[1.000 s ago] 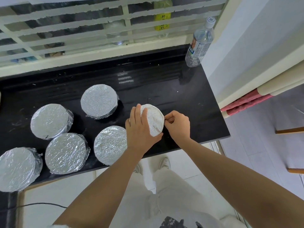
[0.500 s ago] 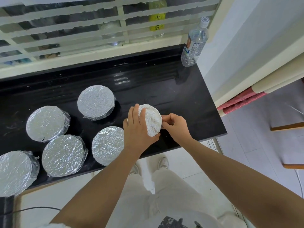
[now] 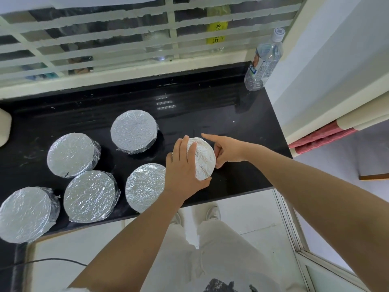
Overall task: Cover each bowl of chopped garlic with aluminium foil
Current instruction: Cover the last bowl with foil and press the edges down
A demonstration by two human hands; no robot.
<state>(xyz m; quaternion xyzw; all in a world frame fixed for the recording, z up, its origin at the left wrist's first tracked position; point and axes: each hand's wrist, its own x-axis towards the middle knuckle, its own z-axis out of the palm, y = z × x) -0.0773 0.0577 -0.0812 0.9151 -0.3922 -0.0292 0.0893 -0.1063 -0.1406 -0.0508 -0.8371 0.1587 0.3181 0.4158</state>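
Several foil-covered bowls stand on the black counter [image 3: 242, 127], among them one at the back [image 3: 134, 131], one at the front middle [image 3: 145, 186] and one at the far left [image 3: 25, 213]. One more foil-wrapped bowl [image 3: 203, 159] is tilted toward the right near the counter's front. My left hand [image 3: 185, 171] grips it, fingers over its top and thumb at its near edge. My right hand [image 3: 229, 150] is at the bowl's right rim, thumb and curled fingers against the foil, index finger stretched out over the far edge. The garlic is hidden under the foil.
A clear water bottle [image 3: 263, 62] stands at the counter's back right corner by the white wall. A barred window runs along the back. A white object [image 3: 4, 129] shows at the left edge. Red cloth [image 3: 322, 138] lies on a ledge right of the counter.
My right index finger has straightened and now points over the bowl's far edge; before, that hand pinched the foil at the rim. My left hand keeps its grip on the bowl.
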